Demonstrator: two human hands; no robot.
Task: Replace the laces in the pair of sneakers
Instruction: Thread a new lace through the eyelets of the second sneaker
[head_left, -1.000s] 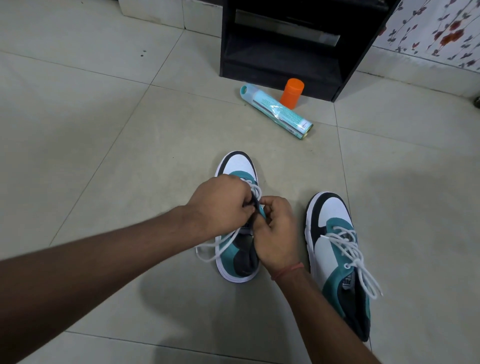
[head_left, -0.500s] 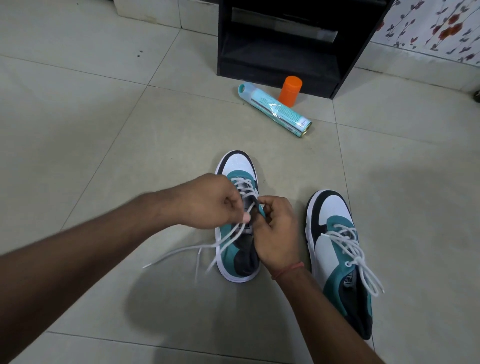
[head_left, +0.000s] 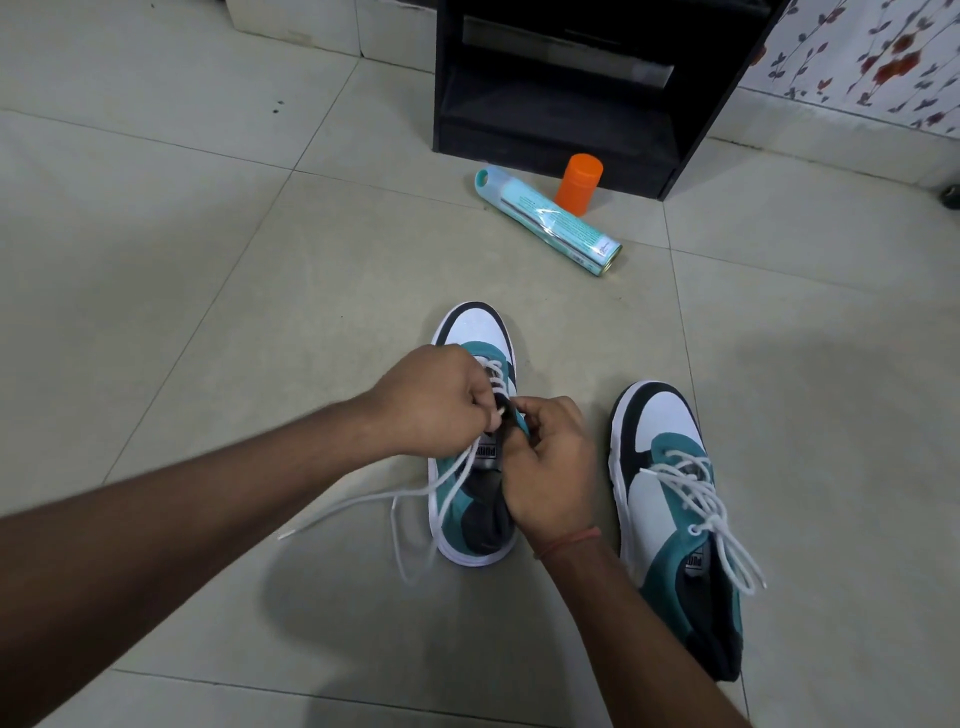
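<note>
Two bare forearms reach forward, their hands meeting over the left sneaker (head_left: 470, 441).

The left forearm enters from the lower left and runs diagonally up toward the sneaker; the left hand (head_left: 431, 402) sits above its tongue, knuckles up, fingers curled, pinching the white lace (head_left: 452, 478) between thumb and fingertips. The right forearm comes up from the bottom edge, a thin reddish thread band (head_left: 569, 540) around the wrist. The right hand (head_left: 548, 467) sits just right of the left hand, over the sneaker's right side, back toward the camera, fingers curled in, gripping the sneaker's upper edge by the tongue. The two hands nearly touch.
</note>
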